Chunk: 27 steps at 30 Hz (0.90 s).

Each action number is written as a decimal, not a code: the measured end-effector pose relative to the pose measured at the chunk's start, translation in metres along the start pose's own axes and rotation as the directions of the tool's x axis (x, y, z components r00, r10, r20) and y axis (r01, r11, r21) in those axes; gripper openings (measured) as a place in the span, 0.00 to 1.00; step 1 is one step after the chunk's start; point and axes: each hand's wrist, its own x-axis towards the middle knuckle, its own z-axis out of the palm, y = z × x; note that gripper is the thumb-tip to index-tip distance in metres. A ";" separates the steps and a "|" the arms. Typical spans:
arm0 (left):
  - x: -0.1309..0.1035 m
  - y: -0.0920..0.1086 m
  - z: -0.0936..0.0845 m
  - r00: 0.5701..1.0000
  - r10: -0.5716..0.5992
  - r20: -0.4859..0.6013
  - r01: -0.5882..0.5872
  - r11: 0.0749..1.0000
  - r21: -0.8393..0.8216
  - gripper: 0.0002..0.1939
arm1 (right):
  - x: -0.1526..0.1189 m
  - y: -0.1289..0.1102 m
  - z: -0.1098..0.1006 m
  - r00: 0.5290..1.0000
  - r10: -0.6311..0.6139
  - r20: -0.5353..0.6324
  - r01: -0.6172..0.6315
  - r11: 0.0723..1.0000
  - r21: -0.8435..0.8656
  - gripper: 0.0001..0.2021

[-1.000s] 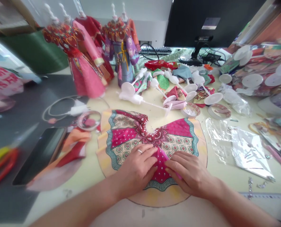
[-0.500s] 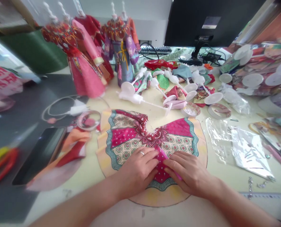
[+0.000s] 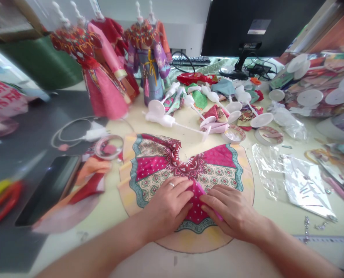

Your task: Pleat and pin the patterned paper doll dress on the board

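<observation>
A round piece of patterned fabric point(image 3: 154, 168) lies spread on the table, with magenta and cream panels, a teal wavy band and a pale yellow border. It has a gap at the back and a small opening at its centre. My left hand point(image 3: 173, 200), with a ring on one finger, rests on the fabric, fingers stretched and lying flat. A narrow bright pink strip point(image 3: 199, 188) runs slantwise over the front magenta panel; whether it is a fold or a separate piece I cannot tell. My right hand point(image 3: 232, 210) holds this strip, thumb and fingers close together, its palm hiding part of it.
Small dressed mannequins point(image 3: 102, 85) stand at the back left, and several white doll stands point(image 3: 160, 119) lie behind the fabric. Tape rolls point(image 3: 268, 136) and a silvery bag point(image 3: 307, 189) are to the right. At left are a phone point(image 3: 49, 189) and red-yellow scissor handles point(image 3: 8, 199).
My left hand has slid slightly left and back, uncovering a bit more of the magenta panel. My right hand stays in place on the pink strip.
</observation>
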 end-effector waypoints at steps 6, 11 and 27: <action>0.005 -0.005 0.000 0.999 -0.043 -0.026 0.044 0.999 0.031 0.11 | 0.000 0.000 0.000 1.000 -0.006 -0.003 0.006 1.000 -0.002 0.07; 0.010 -0.007 0.003 1.000 -0.003 -0.011 0.003 1.000 0.028 0.16 | 0.000 0.000 -0.001 1.000 -0.006 -0.002 0.006 1.000 -0.015 0.08; 0.012 -0.006 0.003 1.000 0.025 0.020 -0.027 0.993 0.115 0.15 | 0.001 -0.001 -0.005 0.995 -0.069 -0.069 0.071 0.997 0.020 0.07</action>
